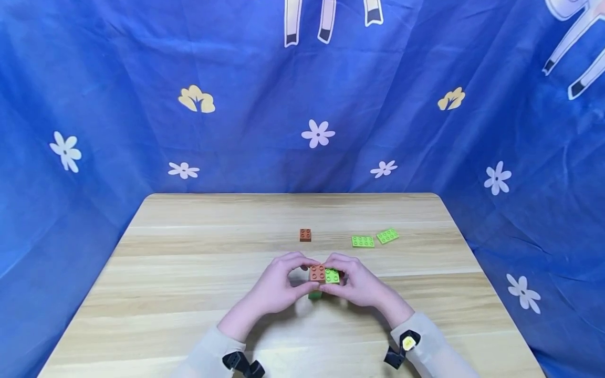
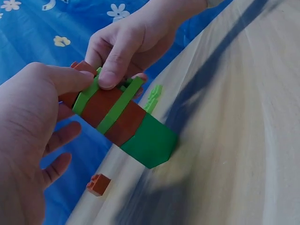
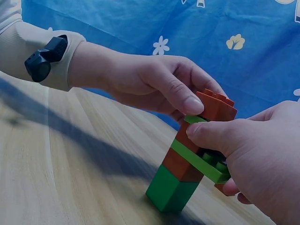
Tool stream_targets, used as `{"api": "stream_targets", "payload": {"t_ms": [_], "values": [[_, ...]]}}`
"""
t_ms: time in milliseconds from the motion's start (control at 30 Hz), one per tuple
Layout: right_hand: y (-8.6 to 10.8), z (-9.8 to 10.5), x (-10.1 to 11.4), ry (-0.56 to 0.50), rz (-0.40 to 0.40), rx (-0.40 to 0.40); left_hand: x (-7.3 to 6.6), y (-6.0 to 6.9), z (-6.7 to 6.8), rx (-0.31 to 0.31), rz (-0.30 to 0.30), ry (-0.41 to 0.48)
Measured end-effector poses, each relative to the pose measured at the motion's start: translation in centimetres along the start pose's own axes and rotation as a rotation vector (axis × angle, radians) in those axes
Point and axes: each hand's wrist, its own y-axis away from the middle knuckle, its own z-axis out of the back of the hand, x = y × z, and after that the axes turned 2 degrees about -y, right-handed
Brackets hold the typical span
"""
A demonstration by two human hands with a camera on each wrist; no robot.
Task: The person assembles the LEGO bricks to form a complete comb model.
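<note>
A tower of toy building bricks stands between both hands: a dark green base brick (image 3: 171, 190), brown bricks and two light green plates (image 2: 121, 104) in alternating layers. The plates jut out on the right side. With thumb and fingers, my left hand (image 1: 279, 286) pinches the topmost brown brick (image 1: 317, 273). My right hand (image 1: 357, 282) grips the upper light green plate (image 1: 332, 276) just below that brick, its thumb on the near side. In the right wrist view the two thumbs lie close together. The far fingers are partly hidden behind the tower.
Behind the hands on the wooden table (image 1: 189, 252) lies a loose brown brick (image 1: 305, 235). Farther right are two loose light green plates, one straight (image 1: 363, 241) and one angled (image 1: 387, 235). A blue patterned curtain (image 1: 255, 131) hangs around the table's back and sides.
</note>
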Motion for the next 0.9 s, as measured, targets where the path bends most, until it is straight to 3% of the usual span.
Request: {"api": "stream_targets", "payload": {"t_ms": [200,533,900], "values": [[0.0,0.0,-0.2,0.002,0.012,-0.004,0.3,-0.1,-0.7,-0.060,-0.026,0.027],[0.0,-0.3,-0.2,-0.008,0.011,-0.009,0.6,-0.2,-1.2,-0.072,0.052,0.135],[0.0,-0.3,-0.2,-0.009,0.003,-0.023,0.7,-0.5,-1.3,-0.091,0.011,0.120]]}}
